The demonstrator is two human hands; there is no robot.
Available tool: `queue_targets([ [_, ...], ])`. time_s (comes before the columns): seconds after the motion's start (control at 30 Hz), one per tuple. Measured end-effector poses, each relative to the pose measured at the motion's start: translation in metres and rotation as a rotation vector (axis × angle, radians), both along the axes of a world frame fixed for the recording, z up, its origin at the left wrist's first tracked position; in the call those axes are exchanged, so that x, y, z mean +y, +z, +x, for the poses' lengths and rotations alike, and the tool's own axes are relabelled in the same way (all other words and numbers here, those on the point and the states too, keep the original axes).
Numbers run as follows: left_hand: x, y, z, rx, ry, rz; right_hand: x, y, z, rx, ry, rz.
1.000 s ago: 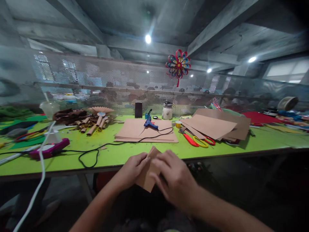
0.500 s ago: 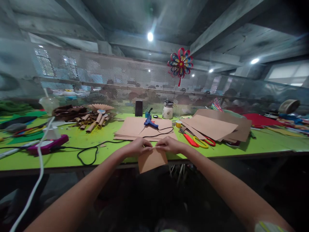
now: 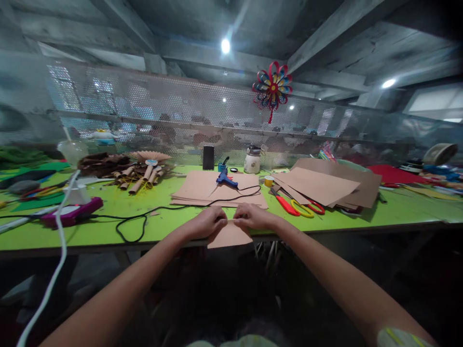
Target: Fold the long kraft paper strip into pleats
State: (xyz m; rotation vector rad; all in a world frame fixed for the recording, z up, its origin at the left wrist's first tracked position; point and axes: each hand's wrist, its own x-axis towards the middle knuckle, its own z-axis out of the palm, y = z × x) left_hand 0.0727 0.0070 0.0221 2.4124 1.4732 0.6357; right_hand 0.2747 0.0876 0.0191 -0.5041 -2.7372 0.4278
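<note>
A piece of brown kraft paper (image 3: 230, 236) hangs over the front edge of the green table. My left hand (image 3: 209, 222) pinches its upper edge on the left, thumb and fingers closed. On the right, my right hand (image 3: 253, 218) grips the same edge with its fingertips, a small gap from the left hand. Just behind the hands lies a stack of brown paper sheets (image 3: 188, 189). A blue glue gun (image 3: 227, 180) rests on that stack, its black cord (image 3: 173, 207) running left across the table.
Red-handled scissors (image 3: 285, 204) and yellow-handled scissors (image 3: 303, 210) lie right of the stack, near larger brown sheets (image 3: 321, 182). A purple power strip (image 3: 72, 212) sits left. Rolled paper pieces (image 3: 139, 183), a white bottle (image 3: 252, 161) and a dark phone-like slab (image 3: 208, 158) stand behind.
The paper's hanging part has tipped up and looks shorter now. Both hands stay on its edge, with a slightly wider gap between them. The view has shifted a little.
</note>
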Motion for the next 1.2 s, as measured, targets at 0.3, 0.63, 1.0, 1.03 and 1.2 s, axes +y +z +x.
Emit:
queue_targets([
  [0.3, 0.006, -0.017, -0.001, 0.007, -0.041, 0.148, 0.001, -0.02, -0.006, 0.135, -0.017, 0.141],
  [0.63, 0.004, -0.014, -0.01, 0.025, -0.058, 0.107, -0.003, -0.019, -0.003, 0.108, 0.006, 0.201],
  [1.0, 0.006, -0.017, -0.004, 0.055, -0.054, 0.16, -0.007, -0.023, -0.019, 0.1, 0.023, 0.213],
  [1.03, 0.006, -0.017, -0.004, 0.054, -0.057, 0.161, -0.007, -0.022, -0.018, 0.092, 0.032, 0.2],
  [1.2, 0.005, -0.016, -0.007, 0.058, -0.054, 0.132, -0.005, -0.018, -0.013, 0.079, 0.055, 0.151],
])
